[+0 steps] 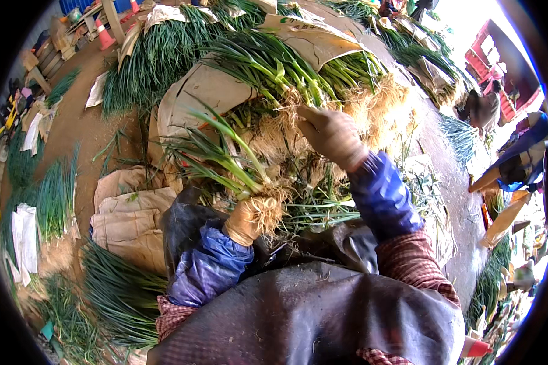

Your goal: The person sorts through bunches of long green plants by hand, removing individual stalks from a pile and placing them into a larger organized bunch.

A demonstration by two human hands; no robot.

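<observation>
My left hand (pixel 247 222), in a tan work glove, is closed around a small bunch of green onions (pixel 240 164). Their pale roots curl over the fingers, and the leaves point up and to the left. My right hand (pixel 335 137), also gloved, reaches forward with its fingers pinched at the root ends of green onions (pixel 292 82) on the pile ahead. How many stalks it grips is hidden. Bushy straw-coloured roots (pixel 377 109) hang along the pile's near side. Loose leaves and trimmings (pixel 323 210) lie between my hands and my dark apron (pixel 304 310).
Folded tan sacks (pixel 131 213) lie at the left, beside more green onions (pixel 119 292). A large leafy heap (pixel 164 61) stands at the far left, with an orange cone (pixel 105 36) beyond. Other people (pixel 484 108) and a red crate (pixel 484 55) are at the right.
</observation>
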